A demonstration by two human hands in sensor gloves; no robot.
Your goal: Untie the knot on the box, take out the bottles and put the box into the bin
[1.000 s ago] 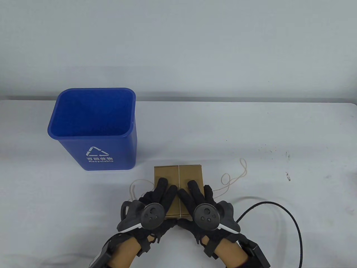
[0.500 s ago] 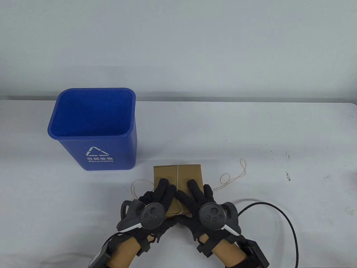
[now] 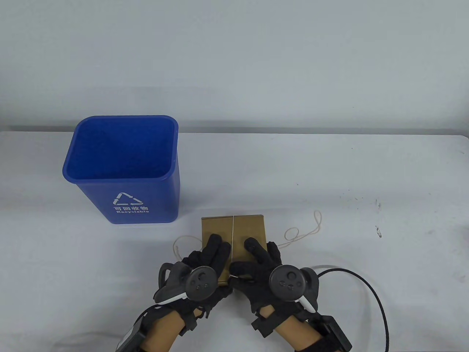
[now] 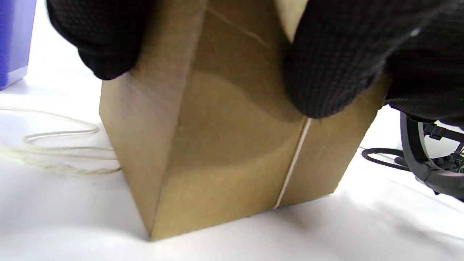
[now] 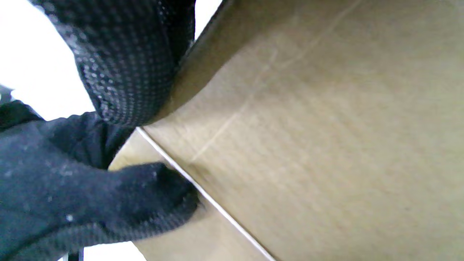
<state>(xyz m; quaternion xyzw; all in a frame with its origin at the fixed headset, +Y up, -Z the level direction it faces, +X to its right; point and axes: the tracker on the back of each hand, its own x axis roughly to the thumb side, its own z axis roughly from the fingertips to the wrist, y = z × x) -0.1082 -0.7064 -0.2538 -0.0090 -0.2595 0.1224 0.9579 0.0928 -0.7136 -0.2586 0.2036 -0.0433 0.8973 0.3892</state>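
Note:
A closed brown cardboard box [image 3: 249, 229] stands at the table's near middle, with a thin pale string [image 3: 233, 234] running over its top and down its near face [image 4: 293, 159]. My left hand [image 3: 216, 256] holds the box's near left corner, fingers on top and thumb on the near face. At the near top edge my right hand [image 3: 236, 277] pinches the string between index finger and thumb, the other fingers resting on the lid. In the right wrist view a fingertip [image 5: 163, 195] presses beside the string [image 5: 217, 206]. No bottles show.
A blue recycling bin [image 3: 146, 198] stands open to the far left of the box, its corner showing in the left wrist view [image 4: 14, 40]. Loose string ends lie on the table at the right [image 3: 304, 231] and left [image 3: 183, 242]. A black cable [image 3: 370, 289] loops at the right.
My right hand has swung to the right and its index finger has curled back to the near edge onto the string. The loose loop on the right has shifted slightly. The left hand stays put.

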